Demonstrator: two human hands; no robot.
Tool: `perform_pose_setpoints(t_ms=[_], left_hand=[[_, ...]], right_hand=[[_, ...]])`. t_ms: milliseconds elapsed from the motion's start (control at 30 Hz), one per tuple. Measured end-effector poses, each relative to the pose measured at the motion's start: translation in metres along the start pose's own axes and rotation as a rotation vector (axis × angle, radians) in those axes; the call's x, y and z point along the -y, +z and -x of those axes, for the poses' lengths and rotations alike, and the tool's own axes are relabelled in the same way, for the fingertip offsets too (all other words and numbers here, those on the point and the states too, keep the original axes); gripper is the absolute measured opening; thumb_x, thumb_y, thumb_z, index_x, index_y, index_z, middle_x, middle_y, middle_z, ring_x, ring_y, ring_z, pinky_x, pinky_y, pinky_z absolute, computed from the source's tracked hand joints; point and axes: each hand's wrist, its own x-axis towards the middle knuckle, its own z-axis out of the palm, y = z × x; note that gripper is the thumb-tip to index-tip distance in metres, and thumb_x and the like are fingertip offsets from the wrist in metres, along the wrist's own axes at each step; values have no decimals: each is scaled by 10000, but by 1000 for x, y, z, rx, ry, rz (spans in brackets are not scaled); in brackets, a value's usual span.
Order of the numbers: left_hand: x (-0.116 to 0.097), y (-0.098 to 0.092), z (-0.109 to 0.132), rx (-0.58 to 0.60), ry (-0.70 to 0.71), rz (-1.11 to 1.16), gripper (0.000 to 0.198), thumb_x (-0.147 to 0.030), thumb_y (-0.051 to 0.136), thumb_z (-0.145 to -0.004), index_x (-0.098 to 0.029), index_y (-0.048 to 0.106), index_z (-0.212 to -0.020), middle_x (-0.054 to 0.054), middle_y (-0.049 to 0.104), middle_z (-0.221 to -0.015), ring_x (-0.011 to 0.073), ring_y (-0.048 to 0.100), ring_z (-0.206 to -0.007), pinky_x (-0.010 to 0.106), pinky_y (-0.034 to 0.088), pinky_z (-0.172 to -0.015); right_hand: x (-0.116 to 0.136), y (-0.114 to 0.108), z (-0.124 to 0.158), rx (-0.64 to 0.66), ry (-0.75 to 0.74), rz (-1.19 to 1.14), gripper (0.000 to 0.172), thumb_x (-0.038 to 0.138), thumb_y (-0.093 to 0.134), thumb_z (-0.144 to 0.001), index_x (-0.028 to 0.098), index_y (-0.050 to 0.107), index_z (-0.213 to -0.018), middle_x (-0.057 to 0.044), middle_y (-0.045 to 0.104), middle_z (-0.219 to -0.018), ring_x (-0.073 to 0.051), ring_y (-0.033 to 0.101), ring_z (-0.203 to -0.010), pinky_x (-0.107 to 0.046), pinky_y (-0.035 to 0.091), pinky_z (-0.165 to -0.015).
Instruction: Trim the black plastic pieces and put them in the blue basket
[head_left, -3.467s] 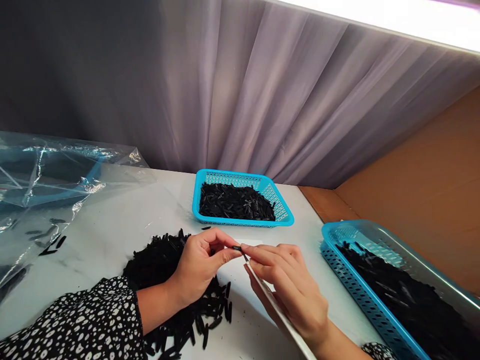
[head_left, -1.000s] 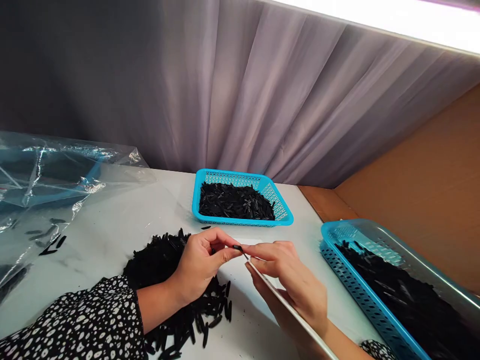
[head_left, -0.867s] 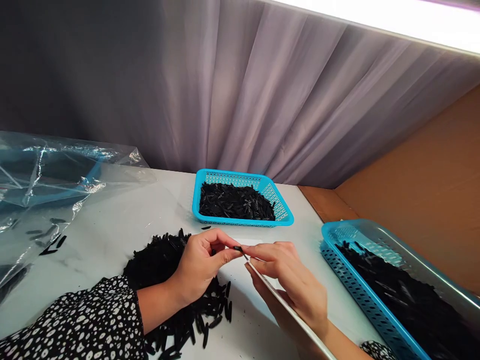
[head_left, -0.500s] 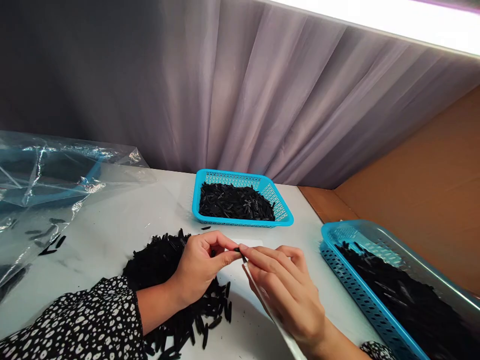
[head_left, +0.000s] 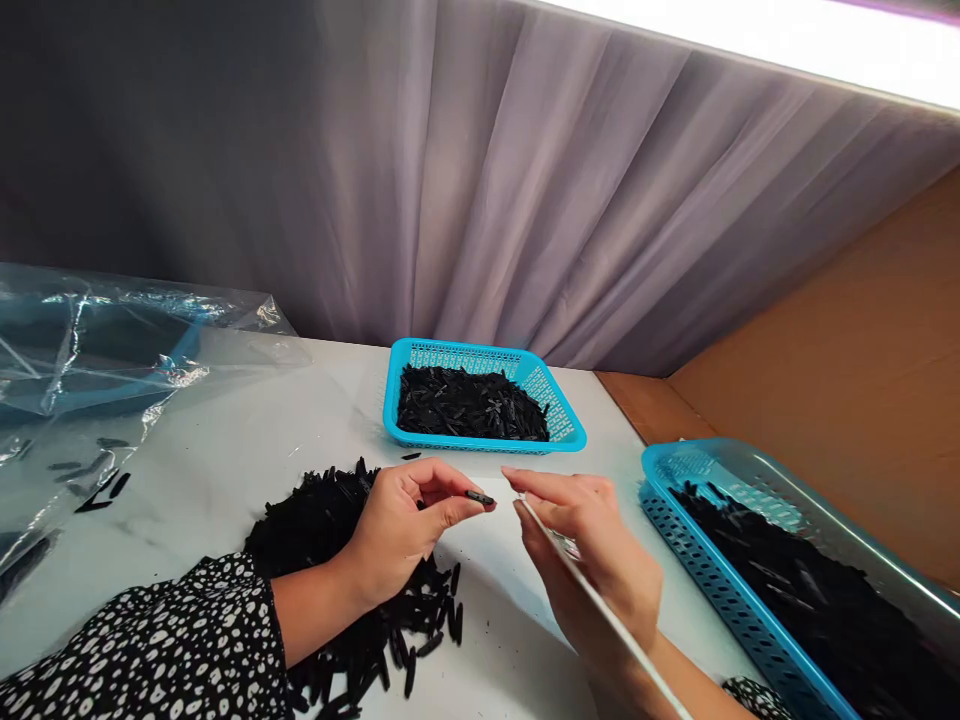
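My left hand [head_left: 409, 510] pinches a small, narrow black piece [head_left: 480, 497] between thumb and forefinger; its end points right, towards my other hand. Below and behind that hand spreads a heap of similar black pieces [head_left: 315, 520] on the white table. A short gap separates the piece from my right hand [head_left: 592, 540], whose fingers are closed on a long, thin white strip [head_left: 600, 605]. The strip slants down past the palm to the bottom edge. What it is exactly, I cannot tell.
A blue perforated basket [head_left: 486, 444] holding black pieces stands at the back. Another blue basket [head_left: 705, 575], partly covered by clear plastic, sits at right beside a cardboard panel [head_left: 840, 380]. Clear plastic sheeting [head_left: 150, 380] covers the left. A grey curtain [head_left: 480, 180] hangs behind.
My right hand has drawn back to the right, away from the black piece it was touching, keeping the white strip. The left hand stays in place with the piece, now more visible.
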Motion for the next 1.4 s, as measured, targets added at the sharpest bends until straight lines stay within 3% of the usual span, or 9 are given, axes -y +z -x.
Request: perform_pose_setpoints(t_ms=[100, 167, 267, 533, 733, 933, 1100, 1200, 1400], left_hand=[[-3, 0, -1, -7, -7, 8, 191, -303, 864, -662, -168, 739, -710, 44, 773, -733, 154, 698, -694, 258, 546, -696], [-5, 1, -1, -8, -6, 8, 192, -310, 862, -666, -170, 738, -709, 44, 768, -717, 157, 695, -679, 260, 542, -666], [-6, 2, -1, 1, 2, 14, 192, -324, 851, -680, -176, 734, -715, 40, 752, -690, 161, 683, -680, 240, 510, -593], [-2, -2, 0, 56, -27, -55, 261, -382, 806, -719, -163, 682, -789, -35, 614, -611, 37, 350, -409, 185, 211, -359], [-3, -2, 0, 118, -7, -91, 272, -376, 771, -760, -160, 607, -742, -15, 626, -616, 57, 414, -487, 199, 271, -468], [-1, -2, -5, 59, -84, 3, 332, -461, 620, -864, -153, 602, -739, -33, 584, -534, 32, 216, -378, 240, 112, -430], [-4, -2, -5, 33, -111, 171, 119, -214, 596, -786, -160, 627, -888, 8, 646, -749, 71, 418, -534, 230, 326, -554], [-1, -1, -4, 45, -141, 220, 282, -71, 588, -675, -187, 600, -932, 14, 659, -848, 114, 537, -721, 249, 406, -683], [6, 0, -7, 99, -80, 166, 345, -245, 773, -771, -190, 552, -1030, 16, 686, -873, 162, 697, -728, 302, 504, -709]], right_hand=[[1, -2, 0, 16, 249, -89, 91, 166, 616, -903, 234, 580, -854, -62, 767, -940, -199, 721, -817, -321, 531, -690], [2, -1, 1, 16, 347, -134, 38, 203, 568, -929, 233, 592, -927, -8, 714, -755, -165, 688, -662, -267, 520, -581], [1, 2, 3, 111, 431, -250, 204, 233, 419, -1009, 221, 617, -1058, 83, 519, -507, -110, 497, -395, -212, 390, -401], [4, 8, 0, 180, 275, -239, 121, 252, 622, -942, 206, 734, -941, -12, 716, -652, -152, 619, -518, -261, 474, -492], [5, 8, -4, 145, 58, -90, 140, 157, 598, -942, 196, 729, -915, -14, 716, -645, -156, 579, -536, -287, 471, -544], [5, 8, -4, 177, 172, -195, 142, 180, 597, -948, 211, 729, -909, 3, 715, -628, -155, 612, -534, -293, 503, -572], [4, 5, 0, 195, 263, -239, 139, 215, 609, -941, 212, 730, -872, -17, 745, -682, -165, 629, -536, -311, 519, -602], [0, 5, -1, 196, 297, -216, 147, 220, 601, -935, 212, 724, -856, -18, 737, -667, -166, 625, -535, -291, 501, -555], [-38, 22, -27, 22, 433, -119, 195, 325, 616, -903, 196, 748, -840, -34, 739, -695, -173, 625, -569, -282, 481, -556]])
